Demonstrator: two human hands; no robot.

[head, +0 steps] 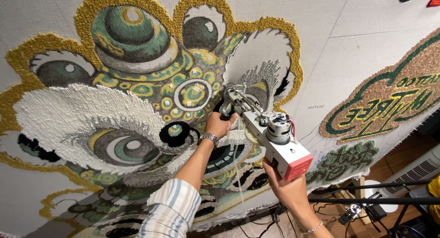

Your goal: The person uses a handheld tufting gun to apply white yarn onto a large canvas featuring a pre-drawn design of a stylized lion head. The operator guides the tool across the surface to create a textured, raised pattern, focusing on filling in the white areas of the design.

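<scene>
A tufting gun [270, 137], white with a grey motor and a red rear end, is pressed needle-first against a stretched cloth [366, 22]. My left hand [219, 124], with a metal watch on the wrist and a striped sleeve, grips the gun's front handle. My right hand [286, 188], wearing a thin bracelet, holds the rear grip under the red end. The needle sits at the edge of a white tufted patch [256, 52] of a large lion-head design [137, 77] in gold, green, white and black yarn. A thin white yarn strand [240, 180] hangs down from the gun.
A second tufted piece [389, 100] in tan, green and yellow fills the right side of the cloth, with a green patch [348, 160] below it. Black stand bars [371, 194], cables and a white appliance [412, 171] stand on the wooden floor at lower right.
</scene>
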